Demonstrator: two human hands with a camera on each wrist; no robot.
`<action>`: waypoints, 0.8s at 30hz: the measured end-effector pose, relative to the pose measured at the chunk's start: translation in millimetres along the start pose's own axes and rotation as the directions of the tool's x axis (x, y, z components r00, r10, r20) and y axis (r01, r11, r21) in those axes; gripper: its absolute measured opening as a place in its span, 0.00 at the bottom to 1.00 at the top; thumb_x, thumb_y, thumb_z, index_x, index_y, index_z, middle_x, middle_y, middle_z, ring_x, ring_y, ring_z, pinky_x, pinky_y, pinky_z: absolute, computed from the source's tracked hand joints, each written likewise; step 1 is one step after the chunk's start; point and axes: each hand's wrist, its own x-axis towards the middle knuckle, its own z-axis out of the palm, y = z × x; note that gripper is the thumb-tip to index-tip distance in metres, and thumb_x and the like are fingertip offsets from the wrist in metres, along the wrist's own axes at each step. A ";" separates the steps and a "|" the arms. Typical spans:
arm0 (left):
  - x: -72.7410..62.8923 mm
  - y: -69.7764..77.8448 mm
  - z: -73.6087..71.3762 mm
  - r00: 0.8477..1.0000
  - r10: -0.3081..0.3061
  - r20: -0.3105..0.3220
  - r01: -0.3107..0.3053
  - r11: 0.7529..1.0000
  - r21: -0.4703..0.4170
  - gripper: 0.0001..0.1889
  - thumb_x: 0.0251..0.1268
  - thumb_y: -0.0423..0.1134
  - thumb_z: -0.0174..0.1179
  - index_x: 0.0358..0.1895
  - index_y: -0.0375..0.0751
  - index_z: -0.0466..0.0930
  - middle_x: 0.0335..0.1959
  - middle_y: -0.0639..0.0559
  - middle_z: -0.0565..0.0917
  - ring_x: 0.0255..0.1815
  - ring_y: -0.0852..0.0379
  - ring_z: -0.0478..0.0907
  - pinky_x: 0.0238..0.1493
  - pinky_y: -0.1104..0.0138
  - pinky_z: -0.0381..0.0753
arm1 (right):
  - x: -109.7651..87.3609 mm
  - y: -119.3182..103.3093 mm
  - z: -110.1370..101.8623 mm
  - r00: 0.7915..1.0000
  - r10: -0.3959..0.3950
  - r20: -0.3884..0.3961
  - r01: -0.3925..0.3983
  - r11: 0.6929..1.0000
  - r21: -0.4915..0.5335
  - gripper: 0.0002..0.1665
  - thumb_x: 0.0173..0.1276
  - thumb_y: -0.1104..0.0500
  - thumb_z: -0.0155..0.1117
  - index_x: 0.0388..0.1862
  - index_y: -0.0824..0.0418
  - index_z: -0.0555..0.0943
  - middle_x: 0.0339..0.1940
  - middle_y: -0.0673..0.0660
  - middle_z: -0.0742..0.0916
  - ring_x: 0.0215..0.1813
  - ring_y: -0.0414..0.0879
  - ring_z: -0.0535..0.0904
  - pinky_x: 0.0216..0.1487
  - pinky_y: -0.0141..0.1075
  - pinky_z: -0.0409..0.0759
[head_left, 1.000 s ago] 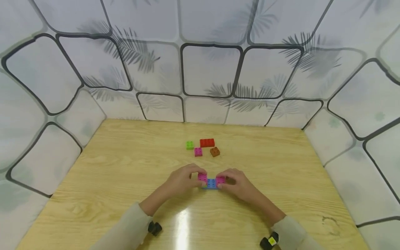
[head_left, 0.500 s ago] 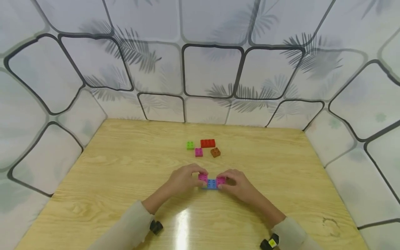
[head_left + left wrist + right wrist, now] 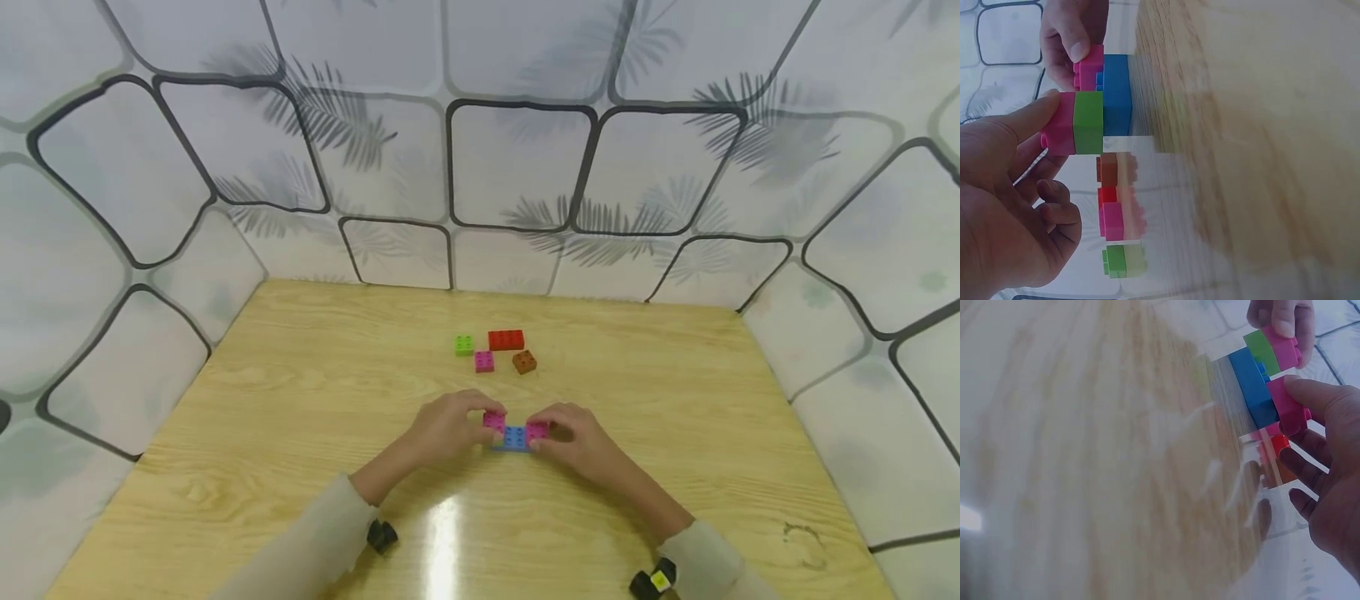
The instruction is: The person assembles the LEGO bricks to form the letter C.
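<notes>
A long blue brick (image 3: 515,438) lies on the table between both hands. At its left end a green brick (image 3: 1089,123) stands on it, topped by a pink brick (image 3: 1063,125). My left hand (image 3: 448,427) pinches that upper pink brick between thumb and fingers. Directly on the blue brick's right end sits another pink brick (image 3: 1286,405), which my right hand (image 3: 579,437) pinches. Blue studs show between the two raised ends in the head view. In the left wrist view, the remaining fingers of my left hand are curled beside the stack.
Behind the hands lie a light green brick (image 3: 464,345), a red brick (image 3: 506,340), a pink brick (image 3: 483,361) and a brown brick (image 3: 524,361), close together. The wooden table (image 3: 337,350) ends at a patterned backdrop (image 3: 517,167).
The head view has shifted slightly, moving everything a little to the right in it. Both hands keep their hold on the pink bricks; the bricks look the same.
</notes>
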 end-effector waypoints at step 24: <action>9.8 -4.4 -12.4 0.988 -0.019 0.153 0.044 0.986 -0.160 0.22 0.66 0.57 0.65 0.60 0.55 0.82 0.52 0.65 0.81 0.55 0.58 0.75 0.55 0.56 0.76 | -1.4 -2.7 -1.1 1.000 -0.017 -0.014 0.016 0.999 -0.032 0.16 0.67 0.53 0.72 0.53 0.54 0.86 0.49 0.44 0.88 0.50 0.39 0.79 0.54 0.39 0.76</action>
